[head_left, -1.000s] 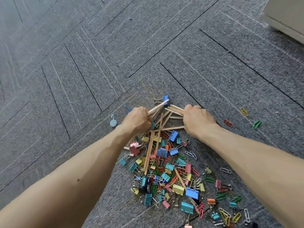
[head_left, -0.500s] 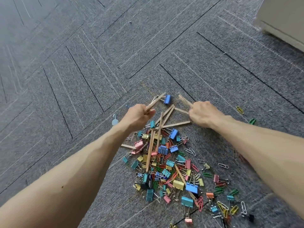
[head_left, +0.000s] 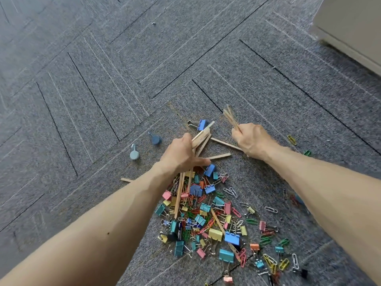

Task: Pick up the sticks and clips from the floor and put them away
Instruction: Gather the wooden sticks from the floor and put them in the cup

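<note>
A heap of coloured binder clips and paper clips (head_left: 208,215) lies on the grey carpet (head_left: 103,100), with flat wooden sticks (head_left: 218,156) scattered through and above it. My left hand (head_left: 181,155) grips a few sticks (head_left: 201,136) that point up and to the right. My right hand (head_left: 250,141) holds a small bundle of sticks (head_left: 230,117) lifted off the floor, angled up-left. One long stick (head_left: 179,195) lies upright in the heap, and another (head_left: 225,143) lies between my hands.
Two blue-grey magnetic hooks (head_left: 134,154) (head_left: 155,139) lie left of the heap. A blue binder clip (head_left: 202,124) sits above my left hand. Stray paper clips (head_left: 291,139) lie to the right. A pale cabinet base (head_left: 350,27) stands at the top right.
My right hand has lifted its bundle of sticks off the floor and tilted it up. My left hand has closed on a few sticks and shifted slightly down. The camera has drifted.
</note>
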The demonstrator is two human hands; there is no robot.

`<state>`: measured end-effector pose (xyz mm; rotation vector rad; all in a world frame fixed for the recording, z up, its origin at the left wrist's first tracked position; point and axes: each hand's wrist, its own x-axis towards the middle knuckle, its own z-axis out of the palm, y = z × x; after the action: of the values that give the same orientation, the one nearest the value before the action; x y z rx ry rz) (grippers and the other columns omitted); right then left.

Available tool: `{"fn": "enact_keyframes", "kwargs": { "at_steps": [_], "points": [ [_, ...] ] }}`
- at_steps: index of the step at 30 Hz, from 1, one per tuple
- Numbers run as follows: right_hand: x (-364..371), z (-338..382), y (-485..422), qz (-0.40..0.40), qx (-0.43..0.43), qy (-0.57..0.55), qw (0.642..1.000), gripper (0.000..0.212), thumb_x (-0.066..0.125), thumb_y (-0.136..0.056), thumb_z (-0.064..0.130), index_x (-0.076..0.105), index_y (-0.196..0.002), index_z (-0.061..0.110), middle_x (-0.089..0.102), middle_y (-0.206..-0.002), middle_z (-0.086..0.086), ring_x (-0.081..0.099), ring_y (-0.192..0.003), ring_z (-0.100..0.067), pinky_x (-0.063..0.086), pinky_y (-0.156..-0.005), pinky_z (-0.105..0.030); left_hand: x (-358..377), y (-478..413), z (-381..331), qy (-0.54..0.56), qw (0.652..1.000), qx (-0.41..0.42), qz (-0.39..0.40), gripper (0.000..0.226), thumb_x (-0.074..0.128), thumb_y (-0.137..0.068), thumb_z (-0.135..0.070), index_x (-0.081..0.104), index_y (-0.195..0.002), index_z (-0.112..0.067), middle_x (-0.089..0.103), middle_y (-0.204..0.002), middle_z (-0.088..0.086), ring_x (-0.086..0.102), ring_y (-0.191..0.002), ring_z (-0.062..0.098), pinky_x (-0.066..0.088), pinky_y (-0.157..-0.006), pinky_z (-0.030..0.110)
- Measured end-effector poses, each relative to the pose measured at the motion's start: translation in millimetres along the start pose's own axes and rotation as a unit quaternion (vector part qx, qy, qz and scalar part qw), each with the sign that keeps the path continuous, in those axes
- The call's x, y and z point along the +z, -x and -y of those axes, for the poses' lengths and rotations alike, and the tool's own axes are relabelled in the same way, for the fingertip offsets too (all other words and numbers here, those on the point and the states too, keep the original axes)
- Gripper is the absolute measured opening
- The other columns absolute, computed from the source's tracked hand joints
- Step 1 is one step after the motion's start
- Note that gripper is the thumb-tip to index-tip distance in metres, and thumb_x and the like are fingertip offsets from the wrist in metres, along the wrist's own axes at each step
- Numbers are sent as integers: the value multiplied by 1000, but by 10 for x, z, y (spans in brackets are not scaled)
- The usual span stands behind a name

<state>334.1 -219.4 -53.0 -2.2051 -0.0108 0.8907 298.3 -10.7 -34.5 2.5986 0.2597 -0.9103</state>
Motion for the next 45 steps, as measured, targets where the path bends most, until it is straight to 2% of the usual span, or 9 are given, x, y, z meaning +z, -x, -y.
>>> {"fn": "enact_keyframes", "kwargs": {
  "at_steps": [9,14,18,22,25,28,31,39,45],
  "points": [
    [70,-84,78,8,-53,117,992,23,54,-97,39,46,-97,18,56,-84,-2,54,-71,-14,44,-60,-27,46,-4,-33,-76,995,50,-30,27,69,-90,-28,51,-73,-16,61,-73,1,57,-58,12,53,-57,30],
    [170,-95,214,-18,-56,191,980,27,64,-92,35,45,-89,15,55,-88,-3,54,-71,-13,44,-62,-29,104,85,-12,-164,982,78,-43,9,58,-92,-8,54,-85,-8,62,-83,6,62,-66,19,59,-67,34],
    [272,-138,323,-65,-63,210,974,21,54,-98,30,43,-90,15,49,-90,-4,54,-72,-16,44,-63,-29,121,115,100,-138,985,81,-65,15,55,-95,-14,51,-81,-10,53,-93,5,58,-74,18,57,-70,33],
    [228,-211,373,-45,-34,200,978,18,48,-102,23,45,-88,12,44,-86,-1,52,-71,-14,44,-60,-26,-31,228,164,-36,996,56,-64,14,49,-98,-15,50,-84,-11,60,-84,9,59,-67,20,58,-63,37],
    [191,-247,399,-42,-10,186,982,21,45,-103,17,44,-82,15,45,-80,1,48,-61,-10,34,-47,-18,-194,363,172,108,992,36,-60,7,49,-95,-4,54,-90,-5,66,-91,16,68,-80,27,61,-67,41],
    [174,-217,412,-38,1,159,987,21,39,-106,24,44,-87,16,50,-76,0,45,-54,-11,33,-43,-21,-381,568,183,298,950,17,-92,12,52,-98,-9,59,-89,-12,66,-82,5,65,-65,5,56,-59,24],
    [156,-120,443,-23,-11,143,989,29,37,-106,32,41,-79,22,51,-73,-2,43,-52,-12,34,-43,-24,-504,805,247,447,890,-12,-86,10,54,-98,-13,61,-93,-7,67,-82,6,61,-55,2,49,-50,19],
    [227,92,812,-2,-64,103,993,26,43,-104,34,55,-94,13,65,-85,-9,56,-67,-19,48,-58,-31,-300,1380,480,587,802,-73,-83,16,54,-99,-18,54,-109,-5,73,-95,12,58,-56,10,54,-54,31],
    [364,176,1210,8,-95,63,993,21,46,-103,28,57,-97,10,66,-94,-11,63,-78,-23,51,-64,-31,49,1768,466,622,775,-81,-78,12,63,-88,-24,67,-89,-13,70,-94,5,54,-49,7,43,-44,24]
  ]
}}
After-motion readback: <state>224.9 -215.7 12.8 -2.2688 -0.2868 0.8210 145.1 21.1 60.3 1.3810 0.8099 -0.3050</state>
